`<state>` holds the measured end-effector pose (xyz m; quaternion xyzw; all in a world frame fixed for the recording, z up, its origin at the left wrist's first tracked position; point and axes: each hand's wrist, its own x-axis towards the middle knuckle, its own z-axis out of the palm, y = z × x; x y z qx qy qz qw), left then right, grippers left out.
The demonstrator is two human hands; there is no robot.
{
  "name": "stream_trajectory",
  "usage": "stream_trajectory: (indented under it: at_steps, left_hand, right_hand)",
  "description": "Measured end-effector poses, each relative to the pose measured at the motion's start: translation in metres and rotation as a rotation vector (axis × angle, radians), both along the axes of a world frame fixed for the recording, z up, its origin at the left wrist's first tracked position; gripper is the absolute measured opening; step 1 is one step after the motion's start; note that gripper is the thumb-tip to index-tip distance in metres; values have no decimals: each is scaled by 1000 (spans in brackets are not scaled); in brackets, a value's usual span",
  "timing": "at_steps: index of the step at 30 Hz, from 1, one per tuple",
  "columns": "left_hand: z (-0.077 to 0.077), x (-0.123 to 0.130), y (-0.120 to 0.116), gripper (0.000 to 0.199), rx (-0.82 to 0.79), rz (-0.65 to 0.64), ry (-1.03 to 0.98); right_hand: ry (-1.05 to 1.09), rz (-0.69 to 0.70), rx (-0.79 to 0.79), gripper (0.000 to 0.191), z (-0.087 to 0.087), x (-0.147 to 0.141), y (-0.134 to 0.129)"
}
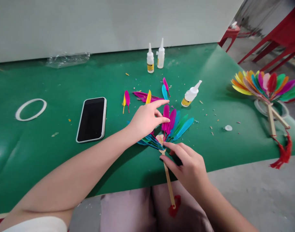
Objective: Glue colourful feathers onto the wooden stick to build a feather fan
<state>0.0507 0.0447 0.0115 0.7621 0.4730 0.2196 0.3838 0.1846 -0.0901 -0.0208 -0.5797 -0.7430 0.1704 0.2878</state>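
Observation:
In front of me a feather fan (167,174) lies with its wooden handle past the table edge, a red tassel (174,206) at its end. Blue and green feathers (183,129) spread from its base, with two magenta feathers (172,120) standing in the middle. My right hand (189,161) grips the fan near the heart-shaped base (160,139), index fingertip on the base and thumb beside the handle. Above the fan, my left hand (147,117) has its index finger stretched out and its thumb at the magenta feathers, fingers apart. It hides part of the left-side feathers.
Loose magenta feathers (147,96) lie beyond my left hand. Three glue bottles (190,94) stand farther back and right. A phone (91,119) and a white ring (31,109) are at left. Another multicoloured fan (270,87) rests on a tape roll (284,111) at right.

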Motion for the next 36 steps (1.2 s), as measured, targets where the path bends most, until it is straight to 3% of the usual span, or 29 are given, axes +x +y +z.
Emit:
stream_trajectory:
  at_steps: [8, 22, 36]
  left_hand:
    - [-2, 2, 2, 58, -55, -29, -1]
    - [-4, 5, 1, 55, -68, -49, 49]
    - [-3, 4, 3, 62, -144, -37, 18]
  right_hand:
    - [-86, -61, 86, 24, -7, -2, 5]
    - [-127, -61, 151, 37, -12, -3, 4]
    - [-150, -76, 175, 36, -12, -4, 5]
